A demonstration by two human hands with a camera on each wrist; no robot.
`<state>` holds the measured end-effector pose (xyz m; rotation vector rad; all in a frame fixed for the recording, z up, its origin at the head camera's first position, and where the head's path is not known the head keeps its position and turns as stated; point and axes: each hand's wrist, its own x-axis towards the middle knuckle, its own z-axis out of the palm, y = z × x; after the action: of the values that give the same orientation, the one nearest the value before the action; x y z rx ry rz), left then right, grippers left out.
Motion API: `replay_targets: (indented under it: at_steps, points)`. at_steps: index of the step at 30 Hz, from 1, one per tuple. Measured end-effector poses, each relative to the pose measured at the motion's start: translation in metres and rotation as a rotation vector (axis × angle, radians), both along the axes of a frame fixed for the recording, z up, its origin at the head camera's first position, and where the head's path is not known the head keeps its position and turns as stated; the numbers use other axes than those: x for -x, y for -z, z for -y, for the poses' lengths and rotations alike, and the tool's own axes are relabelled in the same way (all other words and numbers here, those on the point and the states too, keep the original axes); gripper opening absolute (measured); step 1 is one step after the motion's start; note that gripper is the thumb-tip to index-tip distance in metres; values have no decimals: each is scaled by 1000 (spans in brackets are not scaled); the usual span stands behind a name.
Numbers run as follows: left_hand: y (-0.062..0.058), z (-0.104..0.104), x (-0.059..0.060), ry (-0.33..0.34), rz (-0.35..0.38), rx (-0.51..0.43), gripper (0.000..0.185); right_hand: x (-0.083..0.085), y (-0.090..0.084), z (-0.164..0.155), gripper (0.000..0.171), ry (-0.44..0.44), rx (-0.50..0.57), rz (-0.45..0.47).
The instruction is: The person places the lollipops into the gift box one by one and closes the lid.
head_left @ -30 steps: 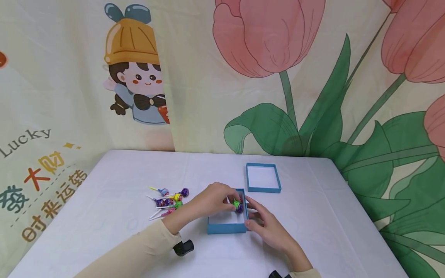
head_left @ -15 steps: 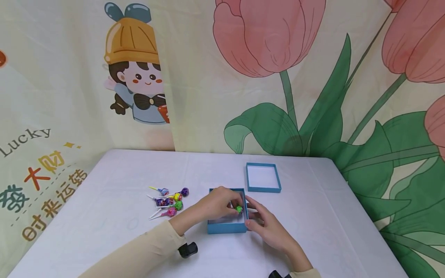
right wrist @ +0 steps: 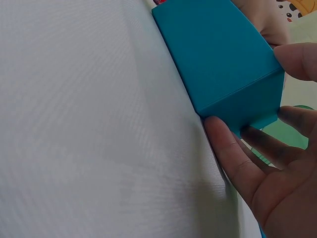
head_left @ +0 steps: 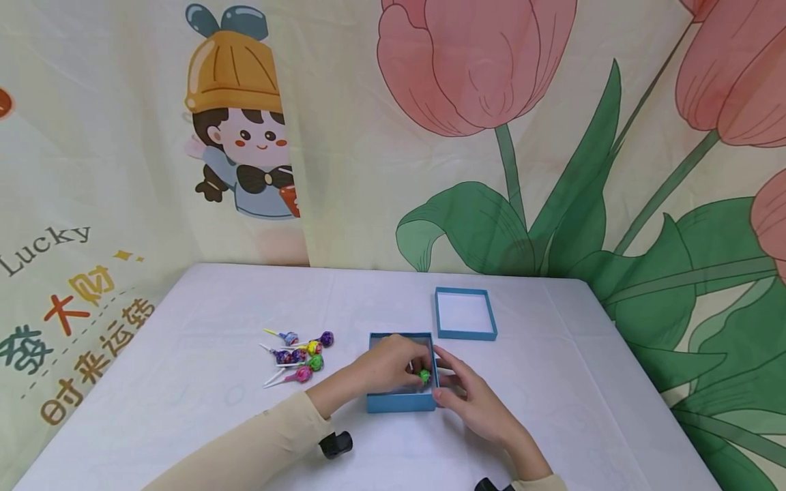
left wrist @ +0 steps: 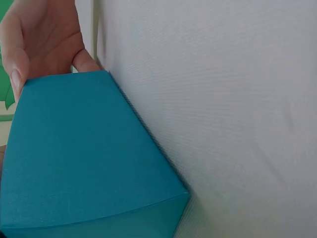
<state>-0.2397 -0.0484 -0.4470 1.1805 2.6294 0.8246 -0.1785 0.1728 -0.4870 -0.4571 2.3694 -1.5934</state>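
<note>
My left hand [head_left: 391, 363] reaches down into an open blue box [head_left: 400, 404] and pinches a lollipop [head_left: 425, 376] between thumb and fingers. Only the green part of its wrapper shows; the rest is hidden by the hand and the box. At the box's right side, my right hand [head_left: 471, 399] touches the wall with nearly straight fingers. Its thumb [right wrist: 297, 60] rests at the upper edge of the corner in the right wrist view. The left wrist view shows mostly the box's outer wall [left wrist: 84, 148], which hides the left hand's fingers.
Several lollipops in coloured wrappers, among them a pink lollipop [head_left: 303, 374], lie in a loose pile left of the box. A shallow blue box lid [head_left: 467, 335] lies behind it to the right. The white-covered table [head_left: 202, 327] ends at a printed cloth backdrop.
My left hand has moved slightly right and lower into the box with the lollipop, whose purple part is now out of sight. The right hand has stayed at the box's side.
</note>
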Motion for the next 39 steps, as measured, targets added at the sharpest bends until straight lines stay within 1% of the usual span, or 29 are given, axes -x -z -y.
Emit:
replay_targets:
  at_steps: [5,10,20,27,33,39]
  points:
    - [4,-1,0,-2,1,-8,13,0,-1,0,70,0,4,2]
    - [6,-4,0,-13,-23,5,15,0,0,0,69,7,1,9]
    - [5,-3,-2,-24,-36,18,17,0,0,0,69,0,13,17]
    - [6,-3,-1,-12,-48,-1,16,0,-1,-1,69,-7,16,10]
    - [6,-2,-2,-1,-62,4,17,0,-1,-1,69,-8,19,10]
    - [0,4,-3,16,-53,-19,15,0,1,0,69,-8,24,11]
